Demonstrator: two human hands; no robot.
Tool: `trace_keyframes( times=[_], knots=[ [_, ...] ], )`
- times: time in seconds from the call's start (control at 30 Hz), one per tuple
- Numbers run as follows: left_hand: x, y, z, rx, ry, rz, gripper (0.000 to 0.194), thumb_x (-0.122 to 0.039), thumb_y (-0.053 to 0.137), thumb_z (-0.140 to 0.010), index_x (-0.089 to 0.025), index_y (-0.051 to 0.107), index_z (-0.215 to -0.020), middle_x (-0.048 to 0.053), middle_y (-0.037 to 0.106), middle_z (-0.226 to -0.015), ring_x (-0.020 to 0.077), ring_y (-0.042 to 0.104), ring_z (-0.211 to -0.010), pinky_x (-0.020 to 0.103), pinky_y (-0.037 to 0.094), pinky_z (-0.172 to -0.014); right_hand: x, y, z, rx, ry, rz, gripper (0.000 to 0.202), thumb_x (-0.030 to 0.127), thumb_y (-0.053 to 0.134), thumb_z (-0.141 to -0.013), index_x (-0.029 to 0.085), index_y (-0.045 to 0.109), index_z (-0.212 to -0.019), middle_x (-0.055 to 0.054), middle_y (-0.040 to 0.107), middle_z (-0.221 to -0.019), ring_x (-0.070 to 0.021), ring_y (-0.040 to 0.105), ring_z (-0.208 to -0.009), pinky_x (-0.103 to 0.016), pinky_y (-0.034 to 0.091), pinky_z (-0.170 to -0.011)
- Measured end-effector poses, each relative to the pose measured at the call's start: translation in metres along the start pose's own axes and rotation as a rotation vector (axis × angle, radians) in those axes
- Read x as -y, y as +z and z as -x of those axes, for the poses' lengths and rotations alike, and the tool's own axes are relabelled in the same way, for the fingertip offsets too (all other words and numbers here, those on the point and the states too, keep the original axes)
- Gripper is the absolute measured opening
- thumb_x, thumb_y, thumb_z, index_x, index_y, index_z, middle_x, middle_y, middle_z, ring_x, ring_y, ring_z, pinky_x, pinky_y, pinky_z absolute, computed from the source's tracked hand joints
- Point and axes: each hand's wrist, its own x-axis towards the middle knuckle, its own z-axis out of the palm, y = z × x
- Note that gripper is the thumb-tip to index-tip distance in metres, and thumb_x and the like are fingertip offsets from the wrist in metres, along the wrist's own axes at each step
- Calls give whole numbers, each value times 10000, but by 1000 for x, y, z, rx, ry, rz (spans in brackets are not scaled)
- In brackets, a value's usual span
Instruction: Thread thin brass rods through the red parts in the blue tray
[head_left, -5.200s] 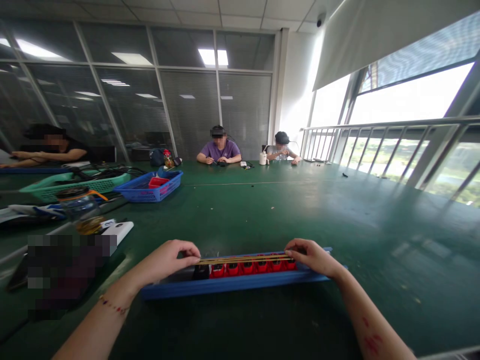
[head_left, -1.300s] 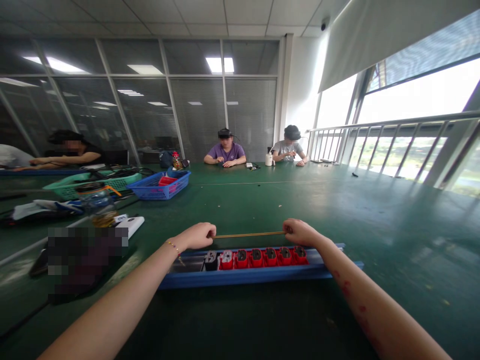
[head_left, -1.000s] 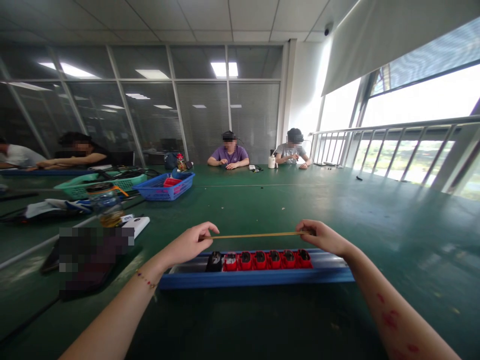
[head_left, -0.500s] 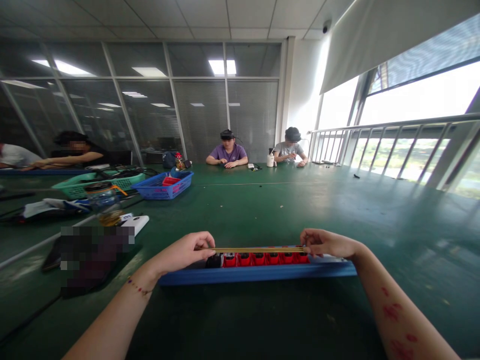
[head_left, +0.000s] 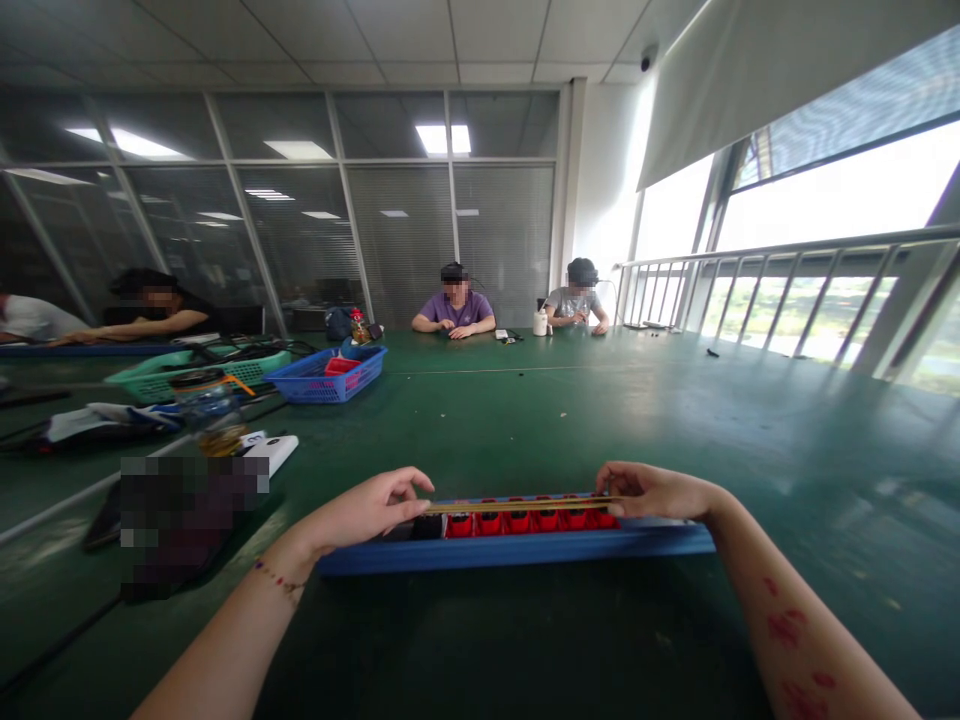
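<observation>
Several thin brass-coloured rods point(head_left: 517, 507) stretch between my hands, just over a row of red boxes point(head_left: 518, 522) with dark contents. The boxes sit in a long blue tray point(head_left: 517, 556). At the rods' left end is my left hand point(head_left: 382, 508), its thumb against them and its index fingertip lifted a little off the thumb. My right hand point(head_left: 645, 490) pinches their other end between thumb and fingers. A black piece point(head_left: 427, 527) lies in the tray by my left thumb. Whether the rods touch the boxes, I cannot tell.
To the left are a blue basket point(head_left: 328, 382) with a red container, a green basket point(head_left: 157, 376), a jar point(head_left: 210, 405) and a white device point(head_left: 279, 452). Across the green table point(head_left: 480, 420), two people point(head_left: 454, 312) sit; others work at far left.
The rods sit slightly lower over the boxes and now fan apart a little towards the right. My left index finger has risen slightly from the thumb.
</observation>
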Motion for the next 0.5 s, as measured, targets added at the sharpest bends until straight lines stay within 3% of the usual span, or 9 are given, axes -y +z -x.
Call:
trace_keyframes(
  times=[0.13,0.3,0.5],
  knots=[
    [-5,1,-1,28,13,-60,423,-532,393,-803,-198,533,-1021,-14,551,-693,117,490,-605,195,364,-531,0,0,-2,-4,-7,28,410,411,659,-691,170,472,-965,48,473,-665,-99,445,-613,-185,338,-513],
    [-3,-1,-3,-42,20,-53,415,-526,423,-786,-191,532,-1006,-1,580,-749,136,516,-669,200,385,-572,-8,-1,-5,-65,-8,6,343,448,581,-752,167,471,-914,36,490,-655,-100,451,-590,-198,368,-513],
    [6,-8,-3,-85,-16,-196,420,-557,427,-760,-172,585,-706,-21,559,-648,123,493,-603,189,353,-532,-12,-1,-7,-100,-2,-8,334,474,569,-748,169,489,-858,33,497,-651,-100,454,-573,-206,388,-506]
  ],
)
